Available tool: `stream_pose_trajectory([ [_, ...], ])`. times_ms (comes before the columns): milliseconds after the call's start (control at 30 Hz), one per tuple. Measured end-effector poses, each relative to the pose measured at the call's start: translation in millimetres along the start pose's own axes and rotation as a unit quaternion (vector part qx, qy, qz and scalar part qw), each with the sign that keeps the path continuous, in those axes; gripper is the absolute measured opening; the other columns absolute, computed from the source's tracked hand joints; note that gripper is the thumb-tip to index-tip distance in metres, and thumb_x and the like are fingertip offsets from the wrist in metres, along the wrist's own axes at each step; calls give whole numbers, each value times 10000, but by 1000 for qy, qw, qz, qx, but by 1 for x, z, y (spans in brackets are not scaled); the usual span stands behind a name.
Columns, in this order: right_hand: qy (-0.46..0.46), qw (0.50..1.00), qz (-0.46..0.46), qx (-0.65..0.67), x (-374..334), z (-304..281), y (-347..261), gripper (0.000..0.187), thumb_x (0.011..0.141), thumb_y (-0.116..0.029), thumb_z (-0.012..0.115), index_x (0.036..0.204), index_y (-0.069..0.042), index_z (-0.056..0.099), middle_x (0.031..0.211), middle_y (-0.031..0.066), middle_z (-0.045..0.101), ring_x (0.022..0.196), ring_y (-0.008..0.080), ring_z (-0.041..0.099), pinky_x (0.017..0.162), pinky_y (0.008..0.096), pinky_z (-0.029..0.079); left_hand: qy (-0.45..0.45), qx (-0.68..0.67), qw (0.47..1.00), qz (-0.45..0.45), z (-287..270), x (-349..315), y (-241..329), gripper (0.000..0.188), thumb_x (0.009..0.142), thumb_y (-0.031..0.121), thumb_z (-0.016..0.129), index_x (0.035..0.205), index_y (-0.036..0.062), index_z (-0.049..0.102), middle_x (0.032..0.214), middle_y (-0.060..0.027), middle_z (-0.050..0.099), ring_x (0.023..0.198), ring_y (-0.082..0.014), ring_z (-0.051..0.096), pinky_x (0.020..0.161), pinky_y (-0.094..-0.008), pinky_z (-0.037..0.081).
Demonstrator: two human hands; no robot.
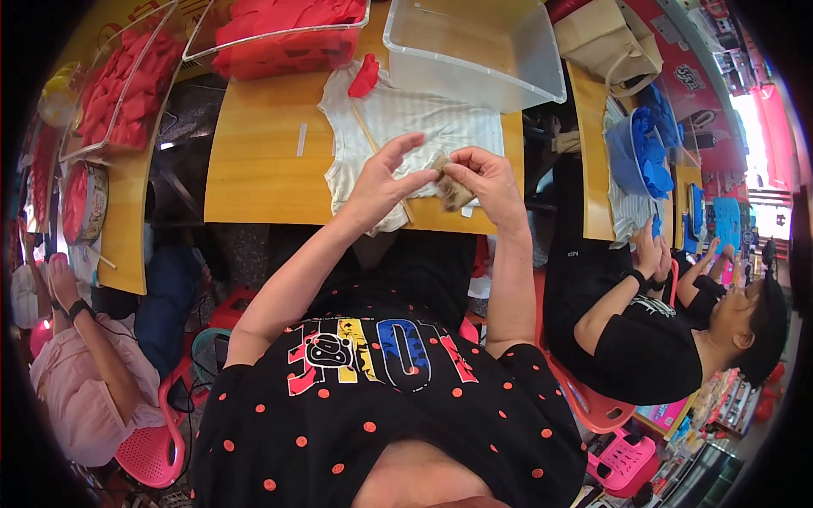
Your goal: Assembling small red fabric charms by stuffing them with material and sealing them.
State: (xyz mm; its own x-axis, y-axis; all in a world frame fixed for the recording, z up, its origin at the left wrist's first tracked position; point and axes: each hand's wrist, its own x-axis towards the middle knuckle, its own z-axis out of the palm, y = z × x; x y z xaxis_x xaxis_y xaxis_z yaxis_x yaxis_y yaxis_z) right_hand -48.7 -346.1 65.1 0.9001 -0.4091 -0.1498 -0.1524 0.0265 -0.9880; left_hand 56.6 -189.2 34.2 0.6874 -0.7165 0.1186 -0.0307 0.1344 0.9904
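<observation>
Above the table's near edge, my right hand (489,179) pinches a small crumpled brown piece (457,196), perhaps cloth, between thumb and fingertips. My left hand (388,179) is open, fingers spread; its thumb tip reaches the upper left side of the brown piece. Beneath both hands a white striped cloth (343,161) lies spread on the wooden table (254,161). A thin wooden stick (366,127) rests slantwise on it, partly covered by my left hand. A red piece (364,76) lies at the cloth's far edge.
At the far side stand a translucent bin (474,85) and a bin of red pieces (288,51). A white strip (301,140) lies left on the table. Another person (652,339) sits right, near a tub of blue pieces (639,161); a pink-clad person (97,364) sits left.
</observation>
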Motion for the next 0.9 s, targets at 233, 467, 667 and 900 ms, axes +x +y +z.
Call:
stream_pose_trajectory([
  [233,-19,936,81,341,-2,8,19,252,937,-217,544,1062,-6,602,928,48,643,782,123,630,675,242,525,-95,-191,947,-238,-4,9,-4,220,887,212,627,997,21,623,858,-6,634,740,-64,587,645,-229,479],
  [467,170,927,27,335,-20,23,42,318,818,26,641,1116,-6,533,965,66,621,816,124,613,686,253,527,-47,-250,940,-229,9,4,-12,234,884,125,610,1073,-13,604,917,-56,645,767,-104,621,602,-263,542],
  [667,187,941,-45,278,-12,13,30,320,826,31,625,1130,-4,531,966,72,623,811,115,605,697,234,509,-56,-198,950,-236,10,9,-5,353,851,42,613,1192,-4,535,1007,-72,623,824,-110,622,549,-194,524],
  [900,320,921,-99,-199,18,-14,59,357,837,-71,629,1165,23,524,1023,119,634,884,205,610,745,318,491,27,151,988,-21,3,21,-18,460,842,94,636,1265,7,480,1149,-122,574,922,-172,610,745,-289,526],
])
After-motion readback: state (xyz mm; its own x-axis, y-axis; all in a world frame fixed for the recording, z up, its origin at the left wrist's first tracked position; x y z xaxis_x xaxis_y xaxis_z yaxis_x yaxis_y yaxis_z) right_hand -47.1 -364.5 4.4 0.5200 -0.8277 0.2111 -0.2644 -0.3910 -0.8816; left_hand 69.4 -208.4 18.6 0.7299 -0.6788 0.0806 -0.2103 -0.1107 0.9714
